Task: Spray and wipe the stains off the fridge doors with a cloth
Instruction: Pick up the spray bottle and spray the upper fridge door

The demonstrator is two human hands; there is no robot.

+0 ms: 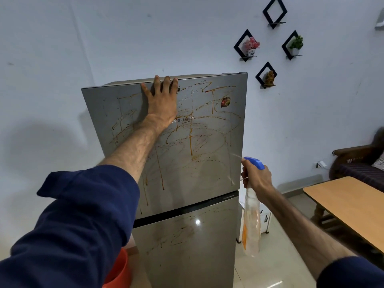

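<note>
Now: right hand (257,176) grips spray bottle (252,221), upright, nozzle facing upper door (199,159) | left hand (161,98) flat atop

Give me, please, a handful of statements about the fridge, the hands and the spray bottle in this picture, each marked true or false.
1. The left hand lies flat against the upper fridge door, fingers reaching its top edge. True.
2. The right hand holds a cloth. False: it grips a spray bottle with a blue head; no cloth is in view.
3. Orange-brown stains streak the upper door. True.
4. The lower fridge door is spotless. False: it bears streaks too.
5. The spray bottle stands on the wooden table. False: it hangs in the right hand, beside the fridge.
</note>
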